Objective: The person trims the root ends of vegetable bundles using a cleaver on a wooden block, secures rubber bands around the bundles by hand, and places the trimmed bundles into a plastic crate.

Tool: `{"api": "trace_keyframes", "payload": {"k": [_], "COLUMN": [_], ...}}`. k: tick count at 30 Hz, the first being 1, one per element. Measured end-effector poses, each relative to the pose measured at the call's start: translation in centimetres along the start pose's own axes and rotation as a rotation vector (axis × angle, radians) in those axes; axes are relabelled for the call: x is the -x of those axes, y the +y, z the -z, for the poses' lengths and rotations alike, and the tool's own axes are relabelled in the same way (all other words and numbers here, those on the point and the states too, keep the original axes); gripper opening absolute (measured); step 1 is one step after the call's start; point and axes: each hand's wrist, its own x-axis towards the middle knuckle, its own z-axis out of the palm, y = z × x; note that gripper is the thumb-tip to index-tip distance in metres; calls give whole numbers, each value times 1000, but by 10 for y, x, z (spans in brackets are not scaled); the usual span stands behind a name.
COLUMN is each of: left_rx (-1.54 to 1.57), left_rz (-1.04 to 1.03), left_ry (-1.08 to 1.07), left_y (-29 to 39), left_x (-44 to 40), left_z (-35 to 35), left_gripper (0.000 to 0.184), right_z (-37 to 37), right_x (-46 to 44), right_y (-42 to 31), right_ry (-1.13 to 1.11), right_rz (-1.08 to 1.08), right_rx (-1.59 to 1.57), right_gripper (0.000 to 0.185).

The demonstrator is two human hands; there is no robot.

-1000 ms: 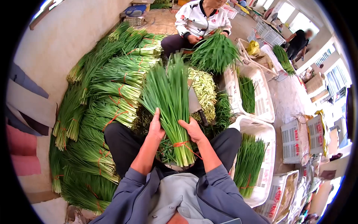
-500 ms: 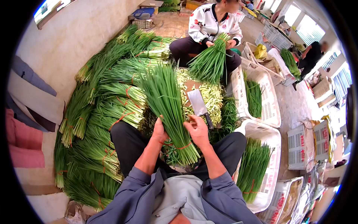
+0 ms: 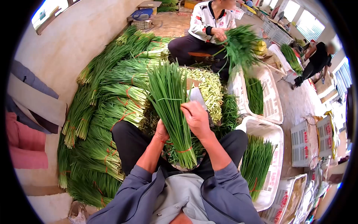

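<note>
My left hand [image 3: 161, 131] is wrapped round a thick bundle of garlic chives [image 3: 169, 100], supporting it from the left. The bundle stands tilted over my lap, pale cut ends toward me, with a red band near them. At its right edge is my right hand [image 3: 195, 117], fingers pinched together; what they hold, if anything, is too small to make out. One loose leaf lies crosswise on the bundle near those fingertips. Partly hidden behind my right hand, a cleaver [image 3: 197, 96] rests on a board among chopped pale stem ends [image 3: 212, 93].
Banded chive bundles [image 3: 121, 91] are piled along the wall at left. At right stand white plastic crates [image 3: 269, 194] with chives inside. Across from me sits a co-worker [image 3: 209, 26] holding chives [image 3: 240, 46]. Another person [image 3: 315, 61] stands farther back.
My right hand has moved up along the bundle, its fingers now pinched. The bundle is more upright. The co-worker has swung their chives toward the crates at right.
</note>
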Motion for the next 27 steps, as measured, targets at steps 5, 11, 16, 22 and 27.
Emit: {"api": "trace_keyframes", "payload": {"k": [5, 11, 16, 22, 27], "left_rx": [-3, -36, -211, -221, -77], "left_rz": [95, 182, 173, 123, 108], "left_ry": [-25, -121, -199, -21, 15], "left_y": [-9, 1, 2, 9, 19], "left_x": [2, 19, 12, 11, 8], "left_z": [0, -9, -11, -24, 4], "left_gripper": [42, 108, 76, 48, 50], "right_z": [-25, -46, -52, -16, 63], "right_x": [-39, -46, -46, -102, -89], "right_y": [0, 53, 63, 32, 32], "right_ry": [-210, -378, -491, -162, -71], "right_rz": [68, 79, 98, -508, -552], "right_rx": [118, 241, 409, -297, -451], "right_gripper": [16, 10, 14, 14, 16]}}
